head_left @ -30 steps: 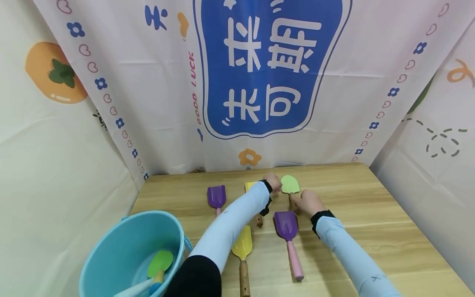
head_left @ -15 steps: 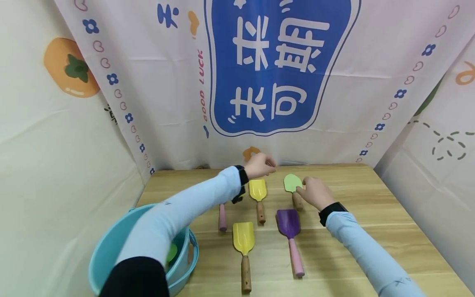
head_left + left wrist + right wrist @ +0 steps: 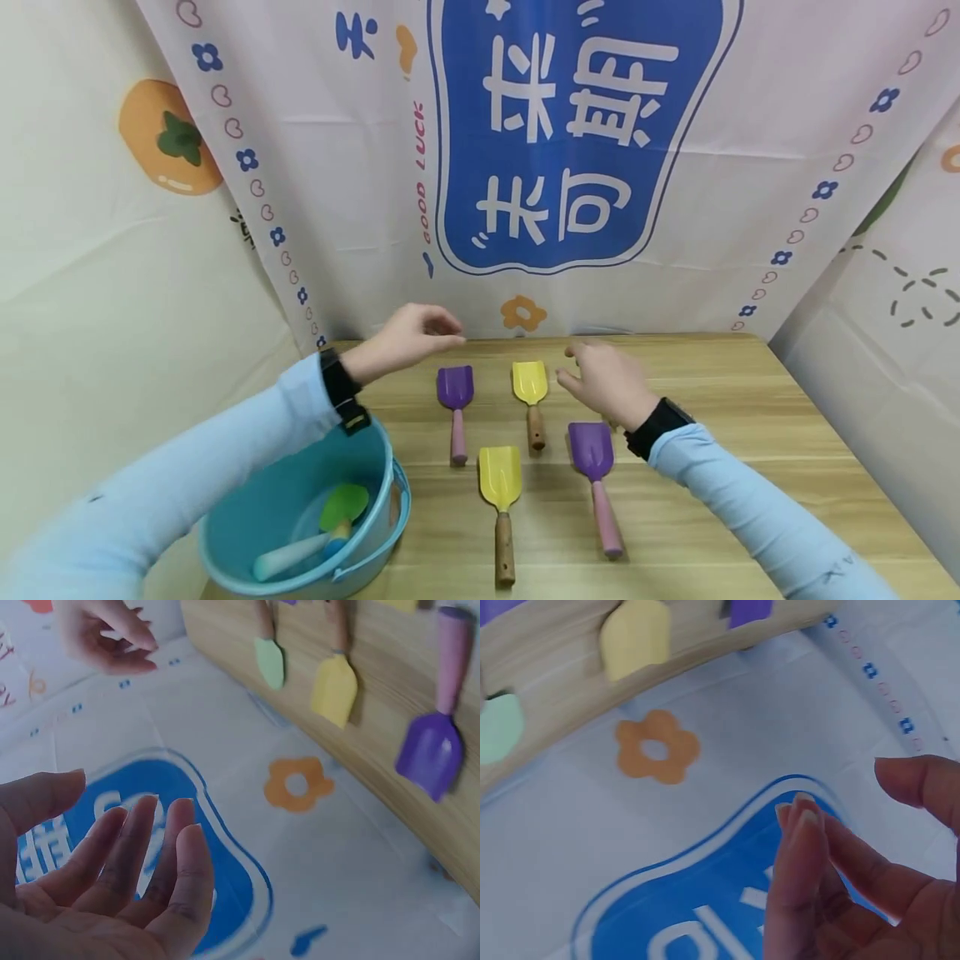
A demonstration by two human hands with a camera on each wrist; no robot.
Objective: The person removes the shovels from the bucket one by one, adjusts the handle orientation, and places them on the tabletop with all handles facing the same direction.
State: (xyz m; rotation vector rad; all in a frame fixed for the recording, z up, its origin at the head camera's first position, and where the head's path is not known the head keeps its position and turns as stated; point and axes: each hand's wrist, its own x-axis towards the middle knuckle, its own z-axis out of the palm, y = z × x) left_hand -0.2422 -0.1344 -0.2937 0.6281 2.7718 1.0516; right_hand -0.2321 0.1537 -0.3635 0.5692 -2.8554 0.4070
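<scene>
My left hand [image 3: 408,337] hovers above the back left of the table, its fingers loosely bent around nothing. Just below it lies a purple toy shovel with a pink handle [image 3: 456,388]. My right hand [image 3: 609,382] is held over the back right, fingers bent and apart, also holding nothing. Under it in the head view a light green shovel is hidden; the left wrist view shows this green shovel [image 3: 270,664]. Between the hands lies a yellow shovel with a wooden handle [image 3: 530,382]. Nearer are another yellow shovel [image 3: 500,477] and another purple shovel [image 3: 592,450].
At the left stands a light blue bucket [image 3: 397,500], holding a green shovel [image 3: 345,505] and a pale-handled item [image 3: 288,557]. The wooden table [image 3: 720,433] backs onto a printed white curtain [image 3: 360,208]; similar cloth hangs at both sides.
My left hand has swung left, away from the green shovel, past the yellow one to above the purple one. My right hand has lifted off the green shovel's handle and shifted slightly left.
</scene>
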